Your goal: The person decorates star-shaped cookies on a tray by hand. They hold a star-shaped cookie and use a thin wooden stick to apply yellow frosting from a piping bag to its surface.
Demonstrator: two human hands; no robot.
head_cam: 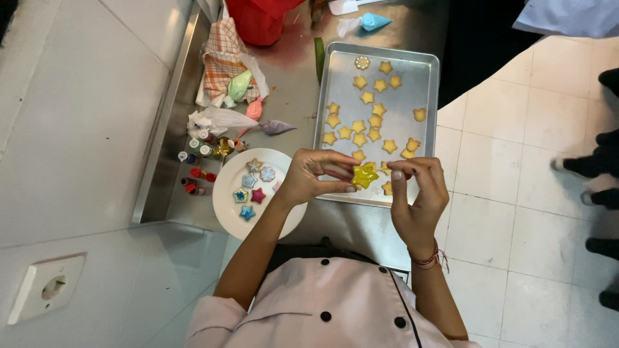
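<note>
Wet yellow icing on the star cookie (pixel 364 174) could smear, we judge, since our left hand (pixel 314 175) and right hand (pixel 418 193) both pinch its edges above the baking tray (pixel 431 77). We count roughly twenty-three plain star cookies (pixel 367 97) there, six decorated cookies (pixel 258 195) on the white plate (pixel 225 212).

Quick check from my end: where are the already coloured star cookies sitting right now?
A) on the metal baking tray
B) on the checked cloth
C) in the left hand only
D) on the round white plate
D: the blue, red and pale iced stars lie on the round white plate left of the baking tray, which holds only plain cookies.
</note>
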